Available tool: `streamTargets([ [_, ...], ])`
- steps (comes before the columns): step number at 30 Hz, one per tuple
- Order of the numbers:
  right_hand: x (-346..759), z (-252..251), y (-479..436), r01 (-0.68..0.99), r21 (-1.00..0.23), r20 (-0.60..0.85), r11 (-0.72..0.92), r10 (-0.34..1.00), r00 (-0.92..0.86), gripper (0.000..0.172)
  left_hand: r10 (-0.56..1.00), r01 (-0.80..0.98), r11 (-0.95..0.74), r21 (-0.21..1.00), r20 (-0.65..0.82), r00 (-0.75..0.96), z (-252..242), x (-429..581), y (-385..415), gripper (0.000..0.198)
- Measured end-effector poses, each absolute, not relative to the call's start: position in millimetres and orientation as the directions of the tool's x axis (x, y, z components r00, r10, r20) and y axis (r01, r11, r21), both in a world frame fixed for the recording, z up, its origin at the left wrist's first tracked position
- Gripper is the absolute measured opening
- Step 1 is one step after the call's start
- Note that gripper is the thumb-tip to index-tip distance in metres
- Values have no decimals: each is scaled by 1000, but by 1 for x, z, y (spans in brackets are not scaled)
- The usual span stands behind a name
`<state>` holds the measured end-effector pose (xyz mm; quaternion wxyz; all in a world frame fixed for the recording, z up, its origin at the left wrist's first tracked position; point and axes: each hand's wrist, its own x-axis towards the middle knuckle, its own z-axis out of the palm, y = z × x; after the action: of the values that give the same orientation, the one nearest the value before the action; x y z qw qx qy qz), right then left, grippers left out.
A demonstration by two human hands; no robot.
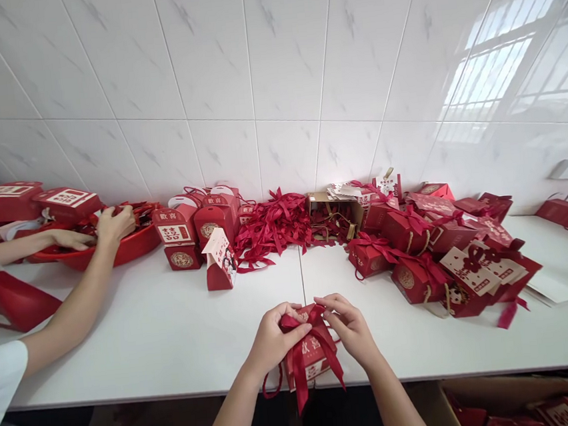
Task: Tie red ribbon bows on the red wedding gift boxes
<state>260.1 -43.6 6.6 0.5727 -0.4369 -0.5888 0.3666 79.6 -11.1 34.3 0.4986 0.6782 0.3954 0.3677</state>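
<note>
A small red paper box [305,357] is held between two hands at the near edge of the smooth white tabletop [166,345]. A bow of shiny red satin ribbon [301,379] has been made on top of it. The left loop is pinched by the fingers of the left hand [281,334], and the right loop seems to be nipped by the fingers of the right hand [349,330].

This bow looks almost done. Whether the knot has been pulled tight cannot be told. On the right, a heap of red paper boxes with bows [413,277] can be seen, and these look finished. At the back left, red paper boxes with cord handles [173,234] are stacked, and no bows can be made out on them. Lots of ribbon is left in a loose red ribbon pile [279,220] by the wall.

Bare tabletop is shown to the left of the hands, and a smaller bare strip to the right, in front of the heap. Little room is left at the near edge, where the ribbon tails are hung over the side. Far left, a round red plastic basin [117,252] is being used by another person's hands [114,224].
</note>
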Motion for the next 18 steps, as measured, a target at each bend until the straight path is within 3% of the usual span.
streamTargets([
  [18, 252, 14, -42, 201, -924, 347, 326, 935, 80, 10, 866, 156, -225, 962, 124, 485, 41, 76, -11, 15],
])
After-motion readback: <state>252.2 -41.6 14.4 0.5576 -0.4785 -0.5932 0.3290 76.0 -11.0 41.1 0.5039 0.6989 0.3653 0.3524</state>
